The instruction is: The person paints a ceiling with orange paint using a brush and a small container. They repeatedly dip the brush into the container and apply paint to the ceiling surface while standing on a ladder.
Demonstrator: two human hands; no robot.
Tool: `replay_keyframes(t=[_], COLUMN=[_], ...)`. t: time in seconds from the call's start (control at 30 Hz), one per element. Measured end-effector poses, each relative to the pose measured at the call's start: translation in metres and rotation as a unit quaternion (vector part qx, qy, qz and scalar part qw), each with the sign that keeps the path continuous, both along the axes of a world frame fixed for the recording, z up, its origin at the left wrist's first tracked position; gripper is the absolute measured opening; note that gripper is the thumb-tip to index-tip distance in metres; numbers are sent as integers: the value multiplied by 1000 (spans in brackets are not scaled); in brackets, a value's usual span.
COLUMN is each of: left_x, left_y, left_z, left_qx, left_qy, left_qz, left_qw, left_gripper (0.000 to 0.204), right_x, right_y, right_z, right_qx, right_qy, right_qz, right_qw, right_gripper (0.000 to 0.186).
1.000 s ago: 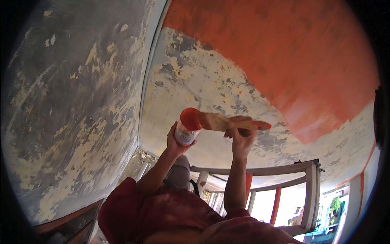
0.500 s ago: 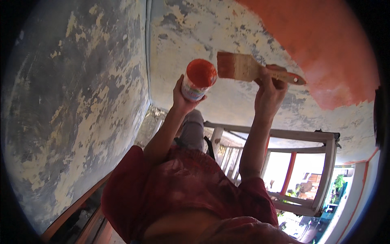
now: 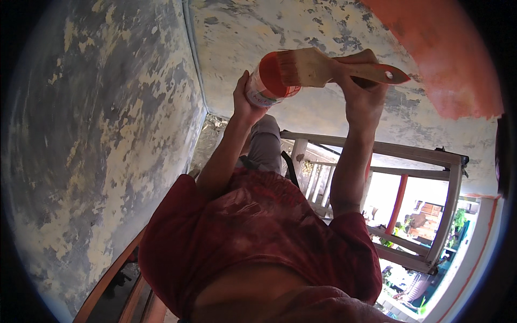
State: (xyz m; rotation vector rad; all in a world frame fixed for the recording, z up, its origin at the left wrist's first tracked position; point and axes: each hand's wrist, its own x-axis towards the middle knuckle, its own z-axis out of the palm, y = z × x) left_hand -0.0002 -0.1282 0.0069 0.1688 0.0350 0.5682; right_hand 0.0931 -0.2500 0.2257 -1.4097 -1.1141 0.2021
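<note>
My left hand (image 3: 246,105) is closed round a small white tub (image 3: 264,95) of orange-red paint, tilted toward the camera. A wide flat paintbrush (image 3: 315,67), with a wooden handle edged in red, is gripped in my right hand (image 3: 362,91). Its bristles lie across the tub's opening, their tips over the paint; whether they touch it cannot be told. The hands are raised on either side of the tub and brush, against the patchy pale wall behind them.
A grey, flaking wall (image 3: 97,134) stands at left. The wall ahead (image 3: 242,32) has an orange-painted area (image 3: 441,75) at upper right. A wooden ladder-like frame (image 3: 404,151) stands below, beside a bright opening with greenery. Dark orange-edged boards (image 3: 105,277) show at lower left.
Both hands, with tub and brush, have risen in the picture. The brush moved away from the tub at half a second ago and is now back over its mouth. The view has shifted.
</note>
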Motion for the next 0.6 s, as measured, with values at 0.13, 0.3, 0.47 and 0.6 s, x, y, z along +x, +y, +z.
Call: replay_keyframes(t=[0.13, 0.3, 0.47, 0.6], left_x=[3, 4, 5, 1], left_y=[-2, -5, -7, -8], left_z=[2, 1, -1, 2], left_qx=[17, 38, 40, -5], left_qy=[-4, 4, 21, -6], left_qz=[0, -8, -2, -7], left_qw=[1000, 999, 999, 1000], left_gripper=[64, 64, 64, 60], right_x=[0, -10, -12, -15], right_y=[4, 12, 15, 15], right_z=[-10, -16, -22, -23], right_qx=[-57, -149, -165, -169], right_qy=[-34, -91, -137, -147], right_qz=[14, -2, -26, -36], right_qw=[998, 985, 976, 974], right_gripper=[10, 12, 14, 17])
